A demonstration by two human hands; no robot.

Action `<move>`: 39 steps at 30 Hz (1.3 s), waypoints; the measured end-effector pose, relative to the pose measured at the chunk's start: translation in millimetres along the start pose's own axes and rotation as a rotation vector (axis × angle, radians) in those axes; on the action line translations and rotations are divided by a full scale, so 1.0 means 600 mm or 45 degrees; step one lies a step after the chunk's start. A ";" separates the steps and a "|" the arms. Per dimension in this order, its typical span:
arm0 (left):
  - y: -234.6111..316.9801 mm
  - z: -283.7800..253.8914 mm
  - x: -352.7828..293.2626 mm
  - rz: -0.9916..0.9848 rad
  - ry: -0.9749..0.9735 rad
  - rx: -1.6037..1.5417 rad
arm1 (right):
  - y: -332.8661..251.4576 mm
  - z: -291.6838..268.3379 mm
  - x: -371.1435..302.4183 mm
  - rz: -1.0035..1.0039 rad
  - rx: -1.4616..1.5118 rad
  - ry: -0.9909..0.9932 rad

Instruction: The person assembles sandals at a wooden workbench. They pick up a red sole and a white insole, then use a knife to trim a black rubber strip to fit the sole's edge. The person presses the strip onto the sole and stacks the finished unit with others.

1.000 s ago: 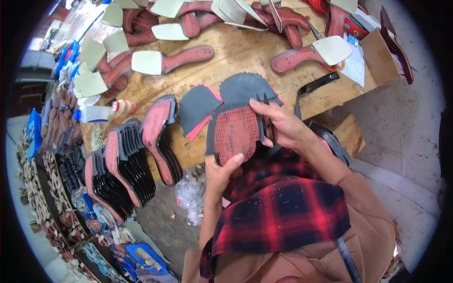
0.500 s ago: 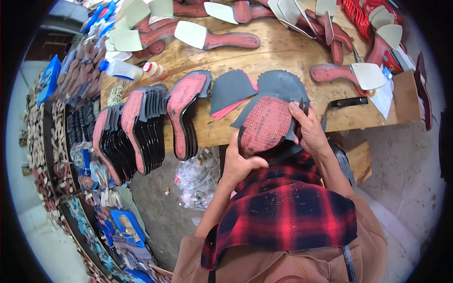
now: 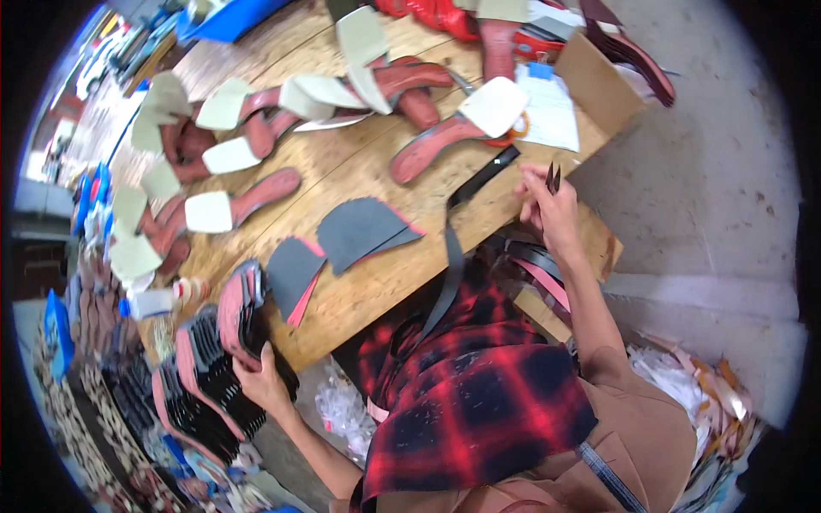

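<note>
My left hand (image 3: 263, 380) grips the heel end of a pink-topped, black-edged insole (image 3: 233, 312) at the front of the nearest bundle, thumb on one side and fingers on the other. Just left of it more insoles (image 3: 198, 376) stand in leaning rows at the table's edge. Raised past the front edge of the table, my right hand (image 3: 547, 205) is closed around small dark snips (image 3: 554, 178), their two points sticking up. Two small piles of dark grey cut pieces with pink beneath, one pile (image 3: 295, 274) and a wider pile (image 3: 363, 235), lie between my hands.
Red-brown soles with pale flaps (image 3: 256, 137) cover the far side of the wooden table (image 3: 333, 316). A black strap (image 3: 483, 178) hangs over the front edge. Orange-handled scissors (image 3: 518, 128), paper (image 3: 552, 115) and a cardboard box (image 3: 599, 81) are at the right. A bottle (image 3: 152, 303) stands left.
The pink insole that both hands held over my lap is gone from there. My left hand has moved left to the bundle, my right hand away to the right. The view has turned.
</note>
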State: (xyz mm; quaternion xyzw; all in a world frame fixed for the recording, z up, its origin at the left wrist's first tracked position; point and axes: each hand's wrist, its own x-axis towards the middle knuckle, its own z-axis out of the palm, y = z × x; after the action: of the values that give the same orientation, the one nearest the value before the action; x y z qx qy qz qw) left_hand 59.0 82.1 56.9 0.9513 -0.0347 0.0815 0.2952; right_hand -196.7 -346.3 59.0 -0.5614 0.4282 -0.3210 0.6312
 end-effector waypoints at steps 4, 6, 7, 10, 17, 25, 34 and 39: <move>0.013 0.003 -0.008 0.038 -0.030 -0.121 | 0.023 -0.042 0.078 -0.084 -0.451 0.226; 0.016 -0.001 0.000 0.017 -0.128 -0.070 | 0.039 -0.042 0.109 -0.160 -0.690 0.198; 0.043 -0.005 -0.002 -0.009 -0.133 -0.006 | 0.042 -0.053 0.121 0.065 -0.583 0.034; 0.060 -0.008 -0.017 0.259 0.198 0.492 | 0.056 -0.048 0.109 -0.228 -0.340 0.121; 0.213 0.004 0.064 0.435 -0.007 -0.584 | -0.178 -0.165 0.048 -0.353 0.596 0.423; 0.401 0.318 0.416 0.298 -0.436 -1.459 | -0.210 -0.093 0.030 -0.491 0.296 0.211; 0.514 0.456 0.506 -0.561 0.399 -0.575 | 0.068 -0.002 0.092 -0.162 -0.081 0.171; 0.493 0.460 0.542 -0.254 0.180 -0.657 | 0.075 -0.008 0.093 -0.176 -0.110 0.128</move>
State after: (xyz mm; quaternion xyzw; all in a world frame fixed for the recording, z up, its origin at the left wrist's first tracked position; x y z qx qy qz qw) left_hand 382.4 -323.7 54.4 0.8355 0.0601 0.1067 0.5356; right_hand -180.5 -390.7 4.6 -0.5995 0.4330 -0.3729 0.5604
